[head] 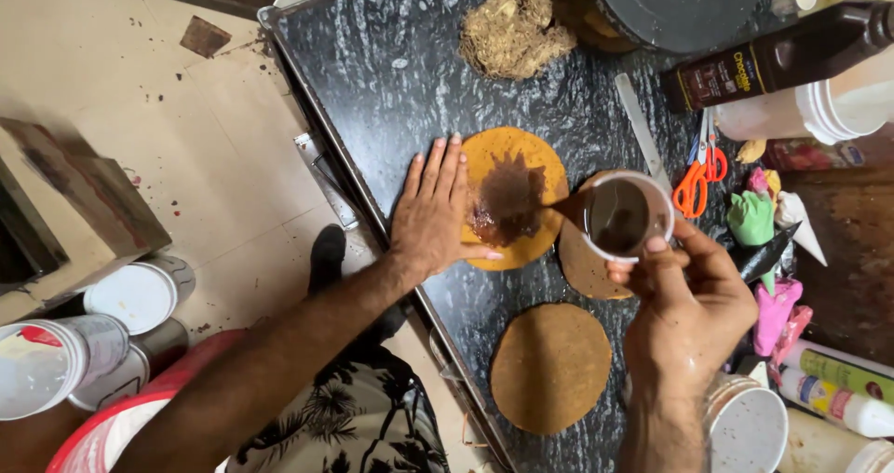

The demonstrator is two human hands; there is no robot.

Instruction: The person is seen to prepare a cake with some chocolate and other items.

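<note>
A round brown cake layer (515, 198) lay flat on the black marbled table (391, 73), its middle wet with a dark glossy patch of syrup (507, 203). Over its right edge a small white cup (622, 216) of dark liquid was held tilted, a brown spout or brush tip at its lip reaching towards the wet patch; which of the two could not be told. The cup was gripped by the right hand (689, 310), the fingers clenched round its rim and side with the thumb on the near edge. The left hand (433, 210) was laid flat on the layer's left edge, fingers released and spread, so that the layer was steadied rather than grasped. The soaking step was judged to be in hand, with only the centre covered; the next move would call for the liquid to be carried outward to the dry golden rim without overflow onto the table. A second layer (585, 266) lay partly under the cup, and a third layer (550, 367) nearer the person, both apparently dry. Further out were orange-handled scissors (700, 177), a dark sauce bottle (782, 56) and a pile of crumbs (514, 28).
</note>
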